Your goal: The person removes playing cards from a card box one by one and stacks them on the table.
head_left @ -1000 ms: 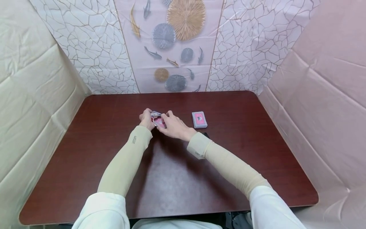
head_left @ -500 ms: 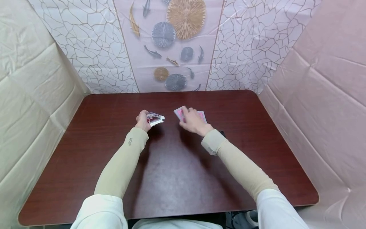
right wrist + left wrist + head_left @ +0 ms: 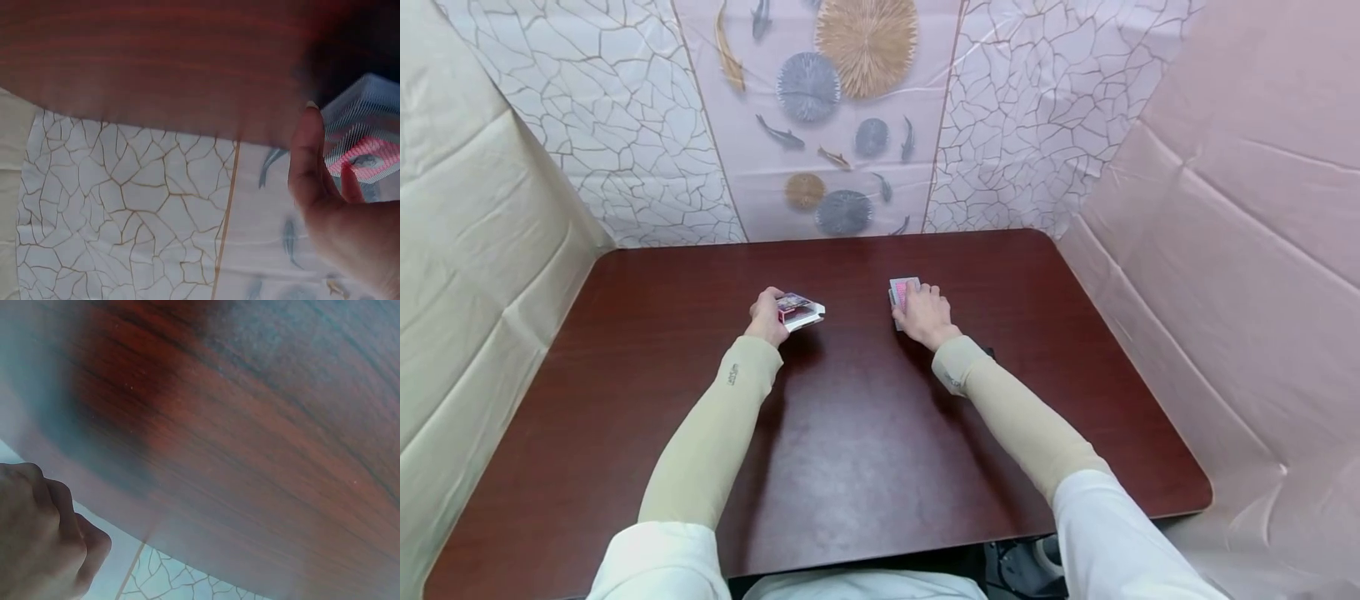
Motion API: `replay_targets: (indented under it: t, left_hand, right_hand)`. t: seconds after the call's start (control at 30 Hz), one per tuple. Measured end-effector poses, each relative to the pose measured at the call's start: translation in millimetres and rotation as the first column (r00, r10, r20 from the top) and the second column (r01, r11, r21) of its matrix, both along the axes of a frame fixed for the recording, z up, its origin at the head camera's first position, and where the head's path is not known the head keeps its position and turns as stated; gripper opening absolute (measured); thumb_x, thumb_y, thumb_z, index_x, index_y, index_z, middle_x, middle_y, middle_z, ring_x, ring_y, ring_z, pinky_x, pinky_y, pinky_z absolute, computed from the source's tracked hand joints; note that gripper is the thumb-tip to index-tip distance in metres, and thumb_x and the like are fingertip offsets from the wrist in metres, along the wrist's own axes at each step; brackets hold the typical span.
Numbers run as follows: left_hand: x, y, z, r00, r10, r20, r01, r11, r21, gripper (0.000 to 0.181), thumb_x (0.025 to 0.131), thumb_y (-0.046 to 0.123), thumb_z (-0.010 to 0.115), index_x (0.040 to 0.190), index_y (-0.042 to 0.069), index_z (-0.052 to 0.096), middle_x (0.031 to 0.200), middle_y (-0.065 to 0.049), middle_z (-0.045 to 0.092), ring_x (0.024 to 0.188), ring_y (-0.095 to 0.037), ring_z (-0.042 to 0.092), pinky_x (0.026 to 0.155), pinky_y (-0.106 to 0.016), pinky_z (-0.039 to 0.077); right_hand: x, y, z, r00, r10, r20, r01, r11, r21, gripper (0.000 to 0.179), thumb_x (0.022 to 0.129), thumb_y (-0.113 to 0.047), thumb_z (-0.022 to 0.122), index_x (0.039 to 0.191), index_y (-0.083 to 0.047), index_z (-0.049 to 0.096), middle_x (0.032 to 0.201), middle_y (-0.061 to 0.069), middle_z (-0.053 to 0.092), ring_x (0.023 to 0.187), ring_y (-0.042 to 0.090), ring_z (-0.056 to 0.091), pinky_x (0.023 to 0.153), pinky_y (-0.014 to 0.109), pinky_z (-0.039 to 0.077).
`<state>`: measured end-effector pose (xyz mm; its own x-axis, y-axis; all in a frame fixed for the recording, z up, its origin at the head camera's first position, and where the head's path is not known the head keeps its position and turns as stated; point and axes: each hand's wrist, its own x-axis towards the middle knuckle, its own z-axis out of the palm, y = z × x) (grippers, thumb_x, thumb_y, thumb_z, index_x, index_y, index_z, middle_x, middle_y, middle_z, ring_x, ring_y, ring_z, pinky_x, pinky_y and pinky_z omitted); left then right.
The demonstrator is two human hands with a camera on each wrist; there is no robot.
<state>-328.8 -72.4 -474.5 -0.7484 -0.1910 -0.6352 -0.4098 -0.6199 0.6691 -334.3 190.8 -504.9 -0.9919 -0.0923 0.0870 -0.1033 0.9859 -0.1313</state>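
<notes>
Dark red-brown table [image 3: 850,467] before a patterned wall covering [image 3: 700,142]: loose cards brought to the pile.
Head view: the left hand [image 3: 766,317] grips an open-ended card box [image 3: 792,302], raised and hardly moved; the right hand [image 3: 927,317], out to the left half a second ago, is now over the pile of playing cards [image 3: 900,293] on the right, well apart from the box, so the cards seem now to be gathered in one place. Left wrist view: only bent knuckles show, the box out of sight. Right wrist view: fingers and thumb pinch the pink-backed cards, whose edges are blurred.
</notes>
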Motion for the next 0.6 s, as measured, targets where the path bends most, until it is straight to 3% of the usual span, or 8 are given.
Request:
replay_targets:
  t: [0.37, 0.6]
  left_hand:
    - [-1.6, -2.6, 2.2, 1.000, 0.010, 0.006, -0.010, 1.000, 0.016, 0.038, 0.092, 0.015, 0.047, 0.129, 0.007, 0.044, 0.101, -0.004, 0.053, 0.092, -0.015, 0.057, 0.094, -0.026, 0.052]
    - [-3.3, -5.4, 1.9, 1.000, 0.018, -0.004, -0.018, 1.000, 0.017, 0.037, 0.091, 0.014, 0.047, 0.127, 0.006, 0.045, 0.100, -0.005, 0.053, 0.090, -0.016, 0.058, 0.091, -0.026, 0.052]
  right_hand:
    - [-3.3, -4.1, -6.9, 1.000, -0.009, 0.001, 0.009, 0.999, 0.033, 0.053, 0.090, -0.041, 0.055, 0.127, -0.003, 0.050, 0.109, 0.024, 0.063, 0.099, 0.037, 0.055, 0.081, 0.049, 0.052]
    - [-3.6, -7.4, -13.8, 1.000, -0.024, 0.018, 0.023, 0.999, 0.032, 0.054, 0.088, -0.038, 0.055, 0.128, -0.003, 0.048, 0.111, 0.024, 0.061, 0.106, 0.038, 0.050, 0.084, 0.049, 0.050]
